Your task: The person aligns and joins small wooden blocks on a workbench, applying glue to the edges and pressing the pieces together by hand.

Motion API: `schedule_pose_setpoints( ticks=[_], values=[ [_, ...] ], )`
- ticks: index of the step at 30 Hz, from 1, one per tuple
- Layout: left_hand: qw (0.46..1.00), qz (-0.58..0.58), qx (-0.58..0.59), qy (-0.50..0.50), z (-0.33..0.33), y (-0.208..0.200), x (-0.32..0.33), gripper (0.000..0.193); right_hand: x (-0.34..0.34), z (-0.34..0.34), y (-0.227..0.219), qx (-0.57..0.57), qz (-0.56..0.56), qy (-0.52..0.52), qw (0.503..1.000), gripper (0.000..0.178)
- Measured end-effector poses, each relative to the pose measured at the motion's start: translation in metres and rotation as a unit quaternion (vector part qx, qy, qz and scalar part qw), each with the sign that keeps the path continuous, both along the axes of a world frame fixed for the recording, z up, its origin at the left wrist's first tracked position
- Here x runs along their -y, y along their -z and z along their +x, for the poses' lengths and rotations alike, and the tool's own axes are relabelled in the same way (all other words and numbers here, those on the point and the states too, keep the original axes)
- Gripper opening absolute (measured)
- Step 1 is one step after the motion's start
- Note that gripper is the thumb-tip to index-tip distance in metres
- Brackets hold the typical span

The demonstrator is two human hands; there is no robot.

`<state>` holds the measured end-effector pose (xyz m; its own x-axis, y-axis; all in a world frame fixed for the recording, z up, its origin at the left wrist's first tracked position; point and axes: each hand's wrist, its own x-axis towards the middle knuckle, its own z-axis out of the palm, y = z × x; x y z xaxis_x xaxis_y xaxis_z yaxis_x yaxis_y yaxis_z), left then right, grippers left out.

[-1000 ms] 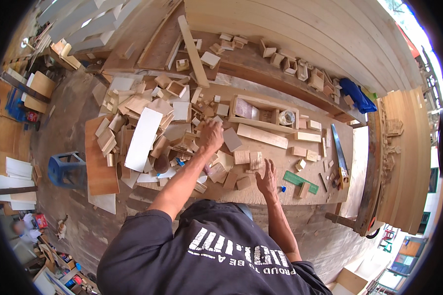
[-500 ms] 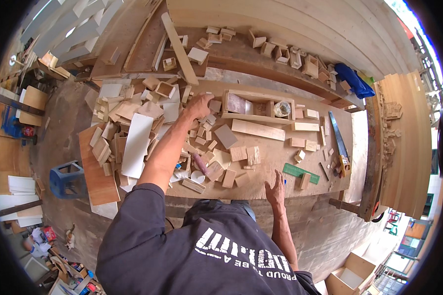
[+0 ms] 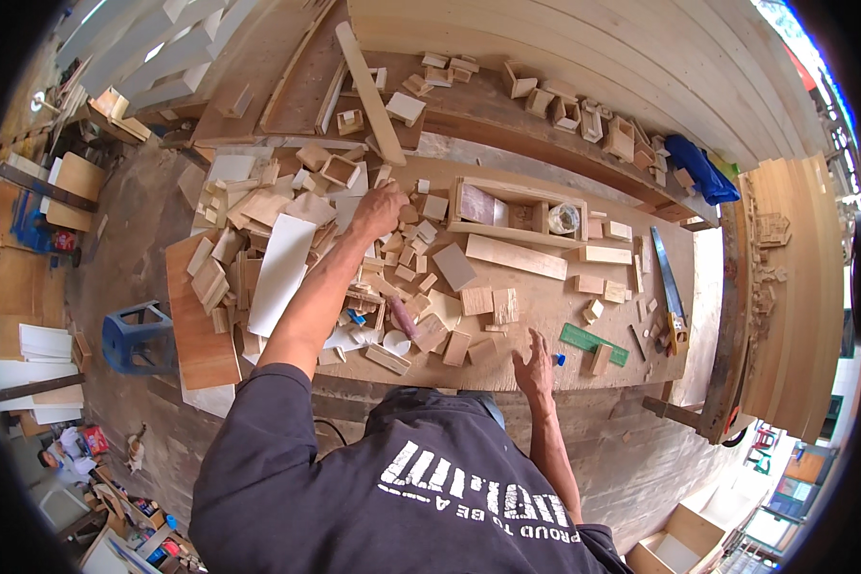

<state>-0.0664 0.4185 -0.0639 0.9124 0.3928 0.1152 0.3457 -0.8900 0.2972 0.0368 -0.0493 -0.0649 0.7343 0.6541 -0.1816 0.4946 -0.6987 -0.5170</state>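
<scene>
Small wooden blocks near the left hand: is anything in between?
Nothing visible stands in the way: the left hand is right beside the small wooden blocks. The divided wooden box sits off to the right, not between them. Whether the hand grips a block, I can't tell.

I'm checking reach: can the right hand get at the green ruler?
Probably yes: the right hand looks empty and near; a wood block overlaps the green ruler, but its left end looks uncovered.

Head-worn fisheye view, down over workbench (image 3: 543, 304)
</scene>
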Motion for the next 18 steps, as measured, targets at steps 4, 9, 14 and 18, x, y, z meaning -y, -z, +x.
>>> schedule_pose_setpoints(
  ticks=[4,9,14,18],
  values=[
    [0.998,0.026,-0.058,0.01,0.011,0.002,0.013,0.016,-0.002,-0.001,-0.004,0.013,-0.025,-0.005,1.0,0.064],
    [0.993,0.055,-0.103,0.02,0.019,0.004,0.004,0.014,0.013,-0.005,0.0,0.009,0.003,0.011,1.0,0.064],
    [0.993,0.049,-0.1,0.035,0.02,0.011,-0.003,0.015,0.02,-0.019,-0.013,-0.051,-0.008,0.048,0.998,0.062],
    [0.995,0.043,-0.081,0.034,0.026,0.009,-0.001,0.015,0.027,-0.025,-0.011,-0.063,0.017,0.059,0.996,0.06]
  ],
)
